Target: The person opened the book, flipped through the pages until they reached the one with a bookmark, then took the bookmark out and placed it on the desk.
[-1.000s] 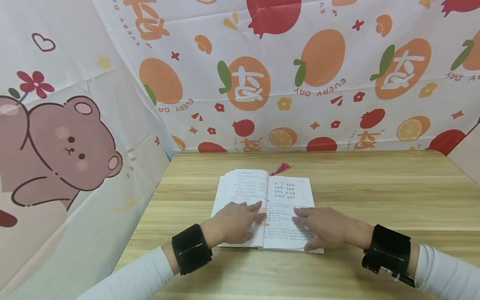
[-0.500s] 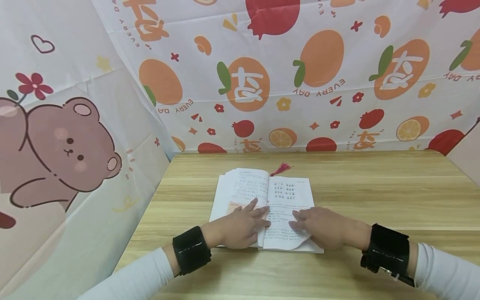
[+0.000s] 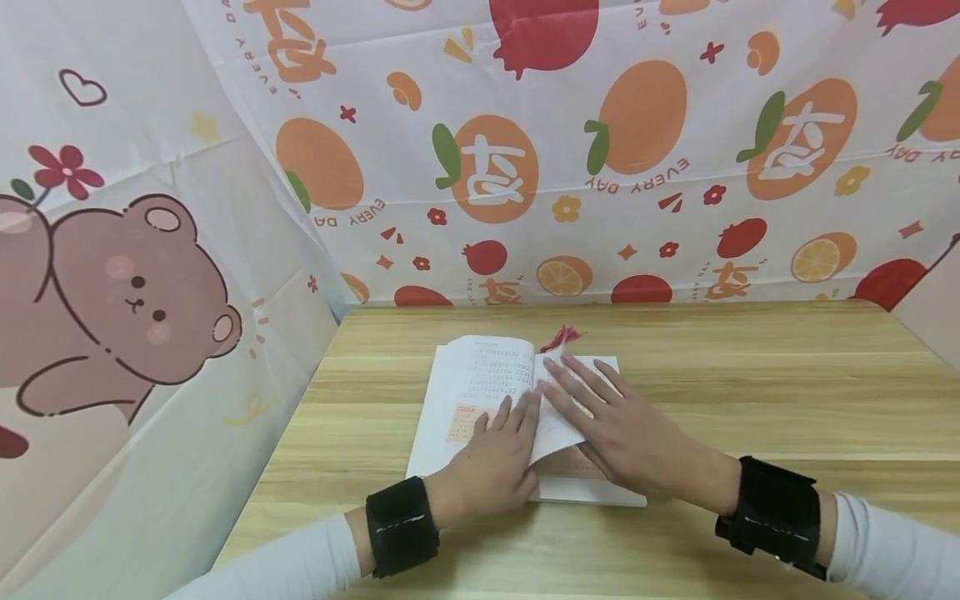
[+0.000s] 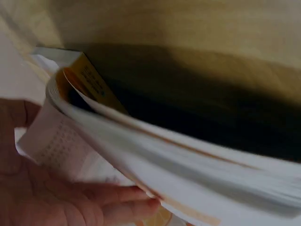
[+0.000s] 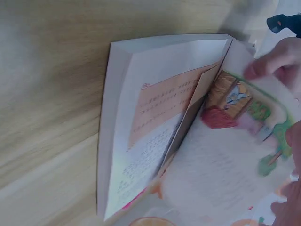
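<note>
An open book (image 3: pixel 423 417) lies on the wooden table, with a red tassel (image 3: pixel 562 337) at its top edge. My left hand (image 3: pixel 491 462) rests on the left page beside the spine, fingers extended. My right hand (image 3: pixel 626 425) has its straight, spread fingers over a lifted right-hand page (image 3: pixel 557 437), with the thumb at its underside. In the right wrist view, that page's underside (image 5: pixel 221 155) shows a coloured picture, and the right thumb (image 5: pixel 265 66) is blurred. The left wrist view shows the left hand (image 4: pixel 56 197) against the curved pages (image 4: pixel 178 155).
The wooden table (image 3: pixel 750 375) extends on both sides of the book. A fruit-print cloth (image 3: pixel 480 83) hangs behind it, and a bear-print cloth (image 3: pixel 142 283) hangs at the left. Black bands (image 3: pixel 402 527) are on both wrists.
My right hand has moved left and away from me, lifting the right-hand page off the pages below and bending it toward the spine. The left hand's fingers have turned to point farther up the page.
</note>
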